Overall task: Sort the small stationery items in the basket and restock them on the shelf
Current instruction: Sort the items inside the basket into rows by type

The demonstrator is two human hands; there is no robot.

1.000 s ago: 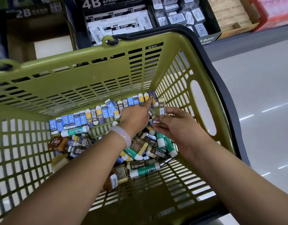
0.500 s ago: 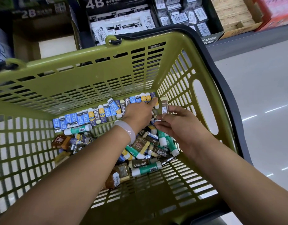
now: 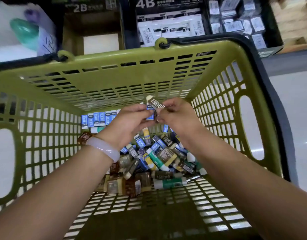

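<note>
A green plastic basket (image 3: 45,94) holds a heap of small wrapped erasers (image 3: 159,158) in blue, green, brown and dark sleeves. Both hands are raised above the heap near the far wall. My left hand (image 3: 128,122) pinches a blue-sleeved eraser (image 3: 150,112). My right hand (image 3: 178,116) pinches a dark eraser marked 2B (image 3: 156,103), its pale end pointing up. The two erasers touch between my fingertips. A row of blue erasers (image 3: 97,118) stands along the far wall at the bottom.
Behind the basket a shelf carries a 2B carton (image 3: 92,23), nearly hollow, a 4B carton of white erasers (image 3: 170,26) and a tray of small wrapped packs (image 3: 236,23). A black handle (image 3: 274,94) runs along the basket's right rim. Pale floor lies to the right.
Both hands have lifted out of the heap, each with an eraser, and now meet above it. The camera has tilted, showing more of the shelf.
</note>
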